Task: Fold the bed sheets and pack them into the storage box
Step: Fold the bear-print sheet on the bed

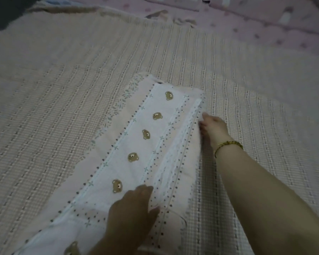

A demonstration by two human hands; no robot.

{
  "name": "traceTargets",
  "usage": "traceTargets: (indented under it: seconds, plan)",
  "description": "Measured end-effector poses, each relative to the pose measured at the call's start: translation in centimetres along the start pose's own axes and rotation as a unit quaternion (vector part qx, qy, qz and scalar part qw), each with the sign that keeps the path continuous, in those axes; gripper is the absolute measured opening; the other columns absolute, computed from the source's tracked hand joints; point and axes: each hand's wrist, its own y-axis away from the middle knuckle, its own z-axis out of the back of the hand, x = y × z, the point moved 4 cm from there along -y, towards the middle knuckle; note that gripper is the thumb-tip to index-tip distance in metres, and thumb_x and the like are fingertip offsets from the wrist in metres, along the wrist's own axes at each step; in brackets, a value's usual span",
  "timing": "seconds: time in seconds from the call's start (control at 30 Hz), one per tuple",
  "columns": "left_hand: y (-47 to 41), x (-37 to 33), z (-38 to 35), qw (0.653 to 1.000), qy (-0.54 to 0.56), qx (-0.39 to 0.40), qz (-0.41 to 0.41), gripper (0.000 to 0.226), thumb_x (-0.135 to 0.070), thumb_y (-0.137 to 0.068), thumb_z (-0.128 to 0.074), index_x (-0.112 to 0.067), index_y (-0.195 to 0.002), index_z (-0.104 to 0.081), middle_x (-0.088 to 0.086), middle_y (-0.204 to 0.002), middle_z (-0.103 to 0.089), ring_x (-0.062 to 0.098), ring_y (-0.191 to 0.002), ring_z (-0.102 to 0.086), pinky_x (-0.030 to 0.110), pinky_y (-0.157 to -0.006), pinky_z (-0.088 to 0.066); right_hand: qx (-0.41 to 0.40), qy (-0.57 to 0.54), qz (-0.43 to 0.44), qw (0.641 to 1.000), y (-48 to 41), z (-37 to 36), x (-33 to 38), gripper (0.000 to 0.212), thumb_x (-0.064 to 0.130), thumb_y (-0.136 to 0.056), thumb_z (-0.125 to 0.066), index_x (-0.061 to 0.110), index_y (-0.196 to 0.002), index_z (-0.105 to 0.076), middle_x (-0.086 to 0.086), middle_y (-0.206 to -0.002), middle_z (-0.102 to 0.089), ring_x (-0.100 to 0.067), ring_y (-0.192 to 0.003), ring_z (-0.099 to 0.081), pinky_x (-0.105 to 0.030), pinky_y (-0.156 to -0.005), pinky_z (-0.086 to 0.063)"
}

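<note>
- The sheet [136, 144] lies on a woven bed cover [63, 89], already folded lengthwise into a long narrow strip. It runs from the near edge of the view, left of centre, away to the middle of the bed.
- Several layers show along the strip's right edge. On the left side a leaf-printed layer sticks out from under the bear-printed band, so the edges are not fully lined up.
- The left hand [131, 208] rests flat on the near part of the strip, fingers spread and fairly straight, pressing the cloth down and gripping nothing.
- The right hand [215, 128], with a bracelet [227, 144] at the wrist, is farther off at the strip's right edge, fingertips against the stacked layers. Whether it pinches the edge or only pushes it square cannot be told.
- My reading is that this is the smoothing and squaring step before the strip gets folded across its length.
- Left to do, by that reading: the crosswise folds into a compact bundle, then packing.
- No storage box is in view, so nothing shows of the packing stage.
- Pink patterned bedding [265, 19] lies along the far right; whether it also needs folding is unclear.
</note>
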Motion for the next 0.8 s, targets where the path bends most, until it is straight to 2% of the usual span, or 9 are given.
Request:
traceTargets:
  seconds: [0.13,0.27,0.33,0.43,0.53,0.63,0.67,0.7,0.8]
  plan:
    - [-0.2,1.4,0.0,1.0,-0.013,0.003,0.007,0.047,-0.05,-0.091,-0.041,-0.032,-0.134,-0.033,-0.011,-0.133,-0.038,0.009,-0.12,-0.044,0.024,-0.086,-0.043,-0.018,0.017,0.036,0.999,-0.6,-1.9,1.5,0.024,0.033,-0.091,-0.054,0.009,-0.093,-0.055,-0.006,-0.083,-0.058,-0.024,-0.089,-0.055,-0.03,-0.081,-0.047]
    - [-1.0,2.1,0.1,0.999,0.026,0.027,0.006,0.031,-0.032,-0.1,-0.028,-0.033,-0.127,-0.045,-0.009,-0.127,-0.045,0.009,-0.114,-0.052,0.024,-0.087,-0.043,-0.02,0.082,0.056,0.995,-2.0,-4.0,2.5,0.036,0.026,-0.091,-0.054,-0.004,-0.11,-0.058,-0.016,-0.108,-0.063,-0.029,-0.1,-0.058,-0.03,-0.082,-0.046]
    - [-1.3,2.1,0.3,0.999,0.036,0.026,0.006,0.033,-0.028,-0.1,-0.028,-0.033,-0.128,-0.046,-0.009,-0.126,-0.046,0.009,-0.115,-0.051,0.022,-0.091,-0.04,-0.038,0.112,0.065,0.991,-3.0,-4.5,3.0,0.014,0.021,-0.093,-0.05,0.009,-0.087,-0.057,-0.003,-0.085,-0.056,-0.018,-0.078,-0.053,-0.024,-0.069,-0.041]
    - [-1.5,1.1,1.3,0.997,0.07,0.019,0.02,0.039,-0.024,-0.1,-0.029,-0.034,-0.137,-0.036,-0.012,-0.135,-0.04,0.007,-0.121,-0.048,0.021,-0.098,-0.037,-0.11,0.16,0.163,0.967,-4.1,-4.6,5.6,0.031,0.016,-0.097,-0.041,0.015,-0.066,-0.042,0.004,-0.064,-0.036,-0.015,-0.068,-0.04,-0.024,-0.054,-0.023]
    - [-2.7,-0.6,3.1,0.993,0.067,-0.09,-0.04,0.045,-0.028,-0.092,-0.026,-0.031,-0.127,-0.053,-0.014,-0.125,-0.053,-0.002,-0.106,-0.057,0.015,-0.088,-0.044,-0.136,0.156,0.213,0.955,-5.2,-4.8,8.7,0.019,0.016,-0.098,-0.04,0.009,-0.089,-0.054,-0.004,-0.074,-0.046,-0.015,-0.08,-0.042,-0.017,-0.058,-0.024]
    - [-3.8,-1.4,0.0,0.993,0.091,0.053,-0.061,0.051,-0.043,-0.095,-0.015,-0.029,-0.139,-0.036,-0.012,-0.146,-0.031,0.007,-0.13,-0.038,0.024,-0.105,-0.031,-0.09,0.203,0.157,0.962,-6.5,-4.9,7.6,0.02,0.015,-0.096,-0.046,0.002,-0.103,-0.06,-0.005,-0.09,-0.037,-0.023,-0.088,-0.054,-0.024,-0.077,-0.04]
    - [-4.0,-1.4,-1.0,0.99,0.099,0.085,-0.062,0.044,-0.037,-0.099,-0.022,-0.029,-0.141,-0.033,-0.014,-0.15,-0.023,0.006,-0.134,-0.032,0.024,-0.107,-0.028,-0.075,0.212,0.136,0.965,-6.4,-4.9,6.8,0.028,0.015,-0.095,-0.047,-0.004,-0.113,-0.057,-0.009,-0.129,-0.051,-0.029,-0.1,-0.056,-0.029,-0.085,-0.043]
    - [-4.0,-1.2,-1.4,0.988,0.108,0.096,-0.059,0.042,-0.033,-0.1,-0.027,-0.031,-0.142,-0.032,-0.018,-0.151,-0.017,0.005,-0.135,-0.029,0.023,-0.108,-0.027,-0.062,0.21,0.114,0.969,-6.0,-4.9,5.8,0.033,0.017,-0.095,-0.049,-0.003,-0.121,-0.052,-0.022,-0.12,-0.055,-0.03,-0.108,-0.055,-0.031,-0.088,-0.043]
    - [-3.3,-0.4,-1.9,0.984,0.129,0.102,-0.069,0.044,-0.039,-0.099,-0.033,-0.035,-0.143,-0.028,-0.022,-0.153,-0.009,0.0,-0.138,-0.022,0.018,-0.109,-0.023,-0.009,0.135,0.084,0.987,-4.1,-5.2,3.5,0.043,0.023,-0.093,-0.053,0.005,-0.129,-0.039,-0.01,-0.114,-0.052,-0.019,-0.096,-0.053,-0.02,-0.075,-0.044]
